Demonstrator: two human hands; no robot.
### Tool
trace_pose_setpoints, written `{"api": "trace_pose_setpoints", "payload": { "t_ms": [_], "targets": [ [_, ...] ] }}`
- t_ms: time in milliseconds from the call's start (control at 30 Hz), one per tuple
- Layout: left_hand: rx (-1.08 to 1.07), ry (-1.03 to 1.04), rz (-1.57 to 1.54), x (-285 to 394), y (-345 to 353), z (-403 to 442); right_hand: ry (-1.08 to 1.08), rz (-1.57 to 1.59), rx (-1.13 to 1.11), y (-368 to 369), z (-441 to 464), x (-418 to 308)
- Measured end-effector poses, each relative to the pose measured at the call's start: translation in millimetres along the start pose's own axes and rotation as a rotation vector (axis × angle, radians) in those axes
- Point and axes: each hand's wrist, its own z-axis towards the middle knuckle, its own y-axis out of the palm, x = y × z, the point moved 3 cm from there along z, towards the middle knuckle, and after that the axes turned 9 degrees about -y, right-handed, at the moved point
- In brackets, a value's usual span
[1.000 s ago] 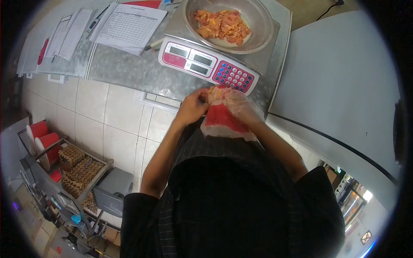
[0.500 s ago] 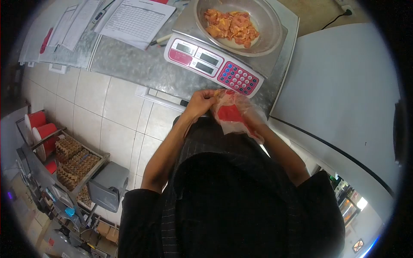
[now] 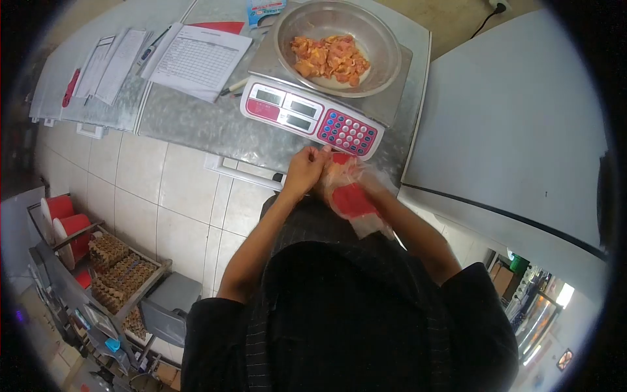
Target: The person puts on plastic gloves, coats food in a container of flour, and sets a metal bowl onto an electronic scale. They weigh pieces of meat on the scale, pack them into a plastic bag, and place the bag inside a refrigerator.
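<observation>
At the counter's near edge, my left hand (image 3: 305, 171) is closed, thumb and fingertips pinching the edge of a clear plastic bag (image 3: 353, 200) with red print. My right hand (image 3: 371, 185) is at the bag's other side, largely covered by the crinkled film, so its fingers are hidden. Just beyond my hands stands a white and pink digital scale (image 3: 310, 119) with a keypad and small displays. On its platform rests a wide metal bowl (image 3: 390, 62) holding cut pieces of raw, orange-tinted meat (image 3: 332, 60).
Printed sheets (image 3: 199, 59), a marker (image 3: 236, 85) and a red-handled tool (image 3: 71, 88) lie on the metal counter (image 3: 186, 124). A blue and white packet (image 3: 264, 9) is behind the scale. A large white appliance (image 3: 509, 117) stands right; egg trays (image 3: 124, 274) are low left.
The view has shifted, so the scale and bowl sit slightly lower and further left. Both hands stay at the bag, and its film has changed shape a little.
</observation>
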Motion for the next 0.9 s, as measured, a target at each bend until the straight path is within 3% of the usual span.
{"api": "trace_pose_setpoints", "payload": {
  "t_ms": [133, 200, 267, 333, 433, 467, 600, 700, 767, 800, 867, 900],
  "targets": [
    [0.103, 0.081, 0.249, 12, -6, -4, -0.319, -0.325, 0.083, 19, -22, -31],
    [0.204, 0.171, 0.324, 8, -9, -4, -0.464, -0.74, 0.011, 34, -36, -60],
    [0.199, 0.124, 0.302, 14, -11, -4, -0.636, -1.246, -0.101, 52, -54, -92],
    [0.188, 0.076, 0.282, 13, -13, -1, -0.644, -1.369, -0.144, 60, -57, -106],
    [0.254, 0.18, 0.319, 8, -14, 9, -0.451, -1.235, -0.167, 56, -48, -103],
    [0.264, 0.196, 0.324, 7, -15, 12, -0.289, -1.109, -0.167, 51, -45, -98],
    [0.232, 0.114, 0.337, -2, -20, 17, -0.265, -0.995, -0.195, 42, -46, -105],
    [0.24, 0.132, 0.312, -4, -27, 14, -0.308, -0.974, -0.088, 43, -61, -128],
    [0.216, 0.097, 0.307, 0, -32, 8, 0.041, -0.665, 0.154, 22, -65, -112],
    [0.272, 0.212, 0.324, 5, -35, 1, 0.05, -0.666, 0.16, 20, -67, -110],
    [0.304, 0.406, 0.316, 35, -41, -21, -0.019, -0.143, 0.321, 16, -64, -113],
    [0.279, 0.476, 0.291, 64, -46, -46, -0.015, -0.147, 0.332, 14, -63, -115]
  ]
}}
